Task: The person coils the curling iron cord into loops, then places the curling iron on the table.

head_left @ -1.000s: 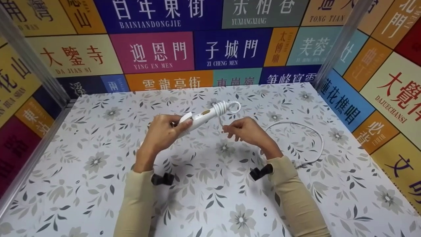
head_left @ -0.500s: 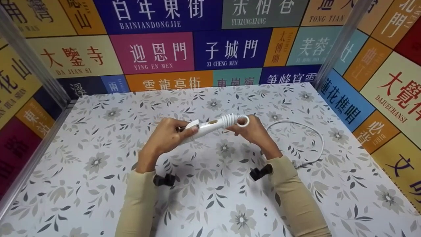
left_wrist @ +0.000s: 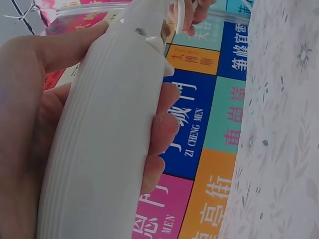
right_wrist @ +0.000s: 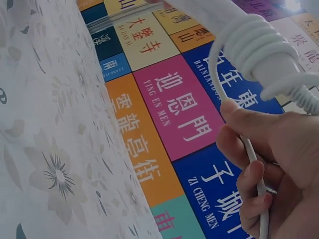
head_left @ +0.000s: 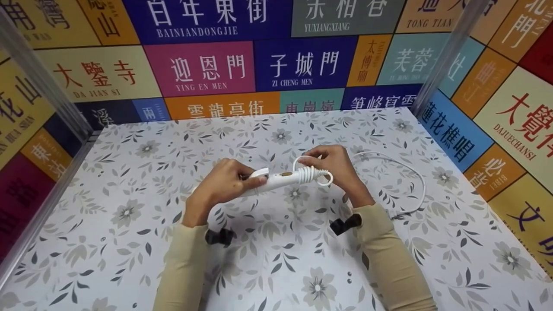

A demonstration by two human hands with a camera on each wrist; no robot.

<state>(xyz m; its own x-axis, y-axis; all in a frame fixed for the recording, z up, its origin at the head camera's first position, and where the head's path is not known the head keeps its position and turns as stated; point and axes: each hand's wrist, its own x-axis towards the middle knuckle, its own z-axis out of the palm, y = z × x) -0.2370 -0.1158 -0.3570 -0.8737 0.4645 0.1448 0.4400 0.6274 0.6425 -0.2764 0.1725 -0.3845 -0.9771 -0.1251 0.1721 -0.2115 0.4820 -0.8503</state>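
A white hair iron (head_left: 283, 181) with a gold-coloured button is held above the table, nearly level. My left hand (head_left: 224, 181) grips its body, thumb on one side and fingers curled round the other; the left wrist view shows the ribbed white casing (left_wrist: 99, 134) filling the palm. Several turns of white power cord (right_wrist: 256, 45) are wound round the handle end. My right hand (head_left: 335, 164) pinches the running part of the cord between thumb and forefinger, above and behind the handle. In the right wrist view the other fingers (right_wrist: 254, 179) curl loosely round the cord.
Loose cord (head_left: 422, 190) lies in a wide curve on the flower-patterned table (head_left: 268, 259), to the right of my right hand. Panels with coloured signs (head_left: 198, 69) stand behind the table and at both sides. A black mount (head_left: 345, 224) sits at my right wrist.
My right hand has passed the cord under and up behind the handle, adding to the wrap. The left hand has lowered the hair iron and levelled it, shifting slightly right.
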